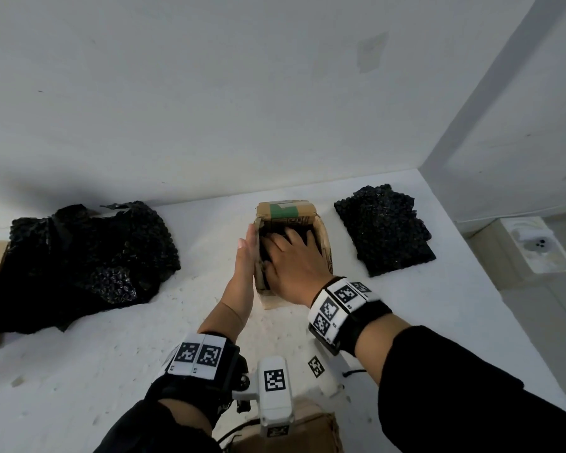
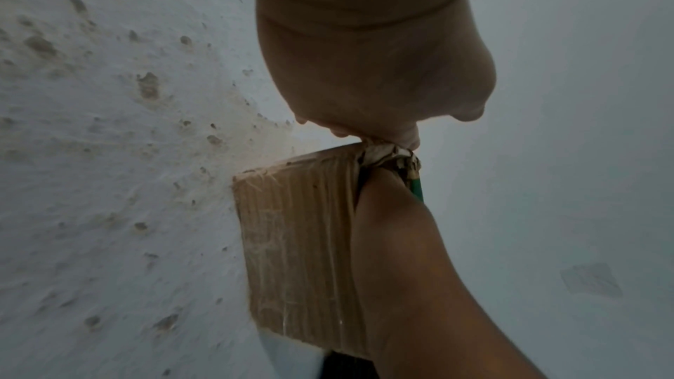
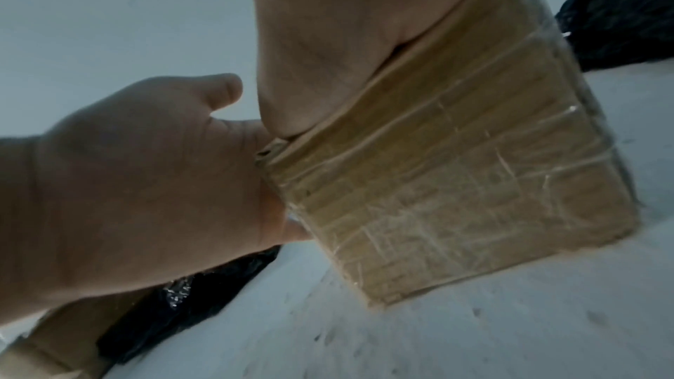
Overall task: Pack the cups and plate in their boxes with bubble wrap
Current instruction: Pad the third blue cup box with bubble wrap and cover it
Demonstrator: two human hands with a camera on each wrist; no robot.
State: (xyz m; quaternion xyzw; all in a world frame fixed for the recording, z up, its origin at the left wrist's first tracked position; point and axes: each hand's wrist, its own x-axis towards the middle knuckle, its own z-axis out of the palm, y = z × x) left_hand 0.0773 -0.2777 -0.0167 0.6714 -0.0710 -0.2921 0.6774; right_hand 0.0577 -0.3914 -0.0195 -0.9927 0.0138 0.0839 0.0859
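Tape (image 3: 456,172) on box (image 1: 324,238) shows only from right wrist.

Small brown corrugated cardboard box (image 1: 325,243) under the right hand (image 1: 296,266), glossy clear-taped; black bubble wrap sheet (image 1: 384,232) right of it, shiny.

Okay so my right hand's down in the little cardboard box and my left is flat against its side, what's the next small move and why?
Probably push the black wrapped bundle the rest of the way down with the right hand, then lift that hand out. Its fingers are spread inside the open small box on the dark wrap, the far flap stands open, and the left hand braces the outer wall, so the box should stay put.
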